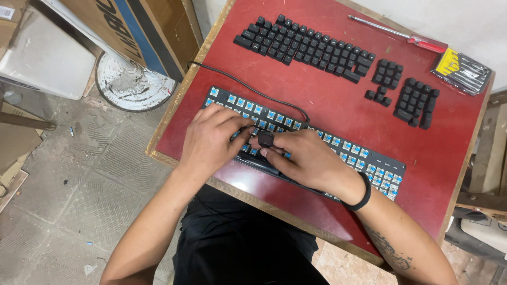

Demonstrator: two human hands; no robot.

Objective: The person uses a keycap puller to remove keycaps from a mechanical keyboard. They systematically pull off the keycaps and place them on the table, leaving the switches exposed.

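Tiled workshop floor, cardboard boxes and a white round base off to the left; in the middle a small red bench [338, 113] with a worn wooden edge.

Across its near part, a stripped keyboard [317, 145], blue switches bare, long axis running from upper left down to lower right, cable looping off its far edge. Beyond it, rows of loose black keycaps [305, 46] laid out in the same slant, two smaller clusters to their right. At the far right corner, a red-handled screwdriver [396, 34] and a pouch of small tools [463, 69].

Left hand [211, 140] resting on the left end of the keyboard, fingers curled down onto the switches; holding anything or not, cannot tell. Right hand [306, 161], black band at the wrist, pinching one black keycap [265, 139] between thumb and forefinger. Keycap just above the switch rows, between the two hands, touching the right fingertips, close beside the left ones; roughly square, no clear long axis, top face turned up toward the camera.
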